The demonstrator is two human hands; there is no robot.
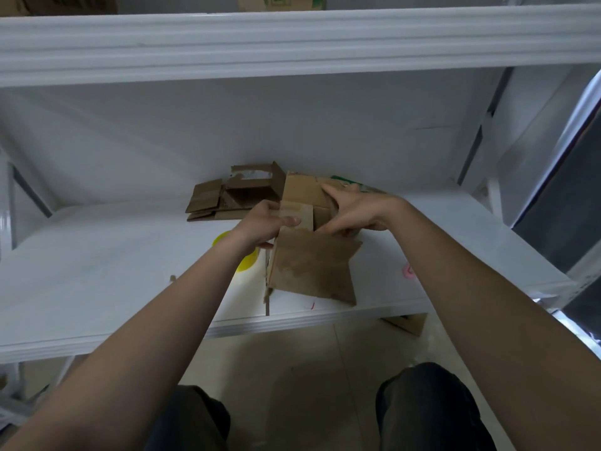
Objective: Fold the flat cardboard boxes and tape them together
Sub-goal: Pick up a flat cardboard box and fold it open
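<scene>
On shelf, arms outstretched: left hand grips near flap of cardboard box, right hand pinches its top; flattened boxes behind, yellow roll half-hidden by left forearm.

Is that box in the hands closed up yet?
Open: on the box, the near flap sticks out toward the person; the left hand and right hand hold it.

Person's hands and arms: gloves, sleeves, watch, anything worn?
No gloves on the left hand or right hand, and no rings, watch or wristbands are visible. The left forearm and right forearm are bare to the frame edge, with no sleeve in view. The only clothing seen is dark trousers at the knees.
</scene>
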